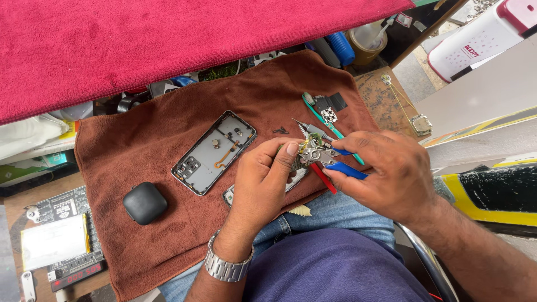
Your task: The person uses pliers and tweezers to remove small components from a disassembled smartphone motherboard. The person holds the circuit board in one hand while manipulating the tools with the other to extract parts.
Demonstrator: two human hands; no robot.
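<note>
My left hand (263, 176) pinches a small green circuit board (304, 148) over a brown towel (168, 235). My right hand (386, 170) grips small pliers with blue handles (344, 168), and their metal jaws meet the board. A red-handled tool (324, 178) pokes out under the pliers. An opened grey phone back case (213, 152) lies to the left, inside up, with an orange flex cable. Part of another phone piece (229, 194) shows beneath my left hand.
A black rounded earbud case (145, 202) rests on the towel at left. A green toothbrush (319, 114), small black parts (330, 103) and tweezers (306, 128) lie behind my hands. A red cloth (168, 39) covers the back. A flat battery (54, 241) sits far left.
</note>
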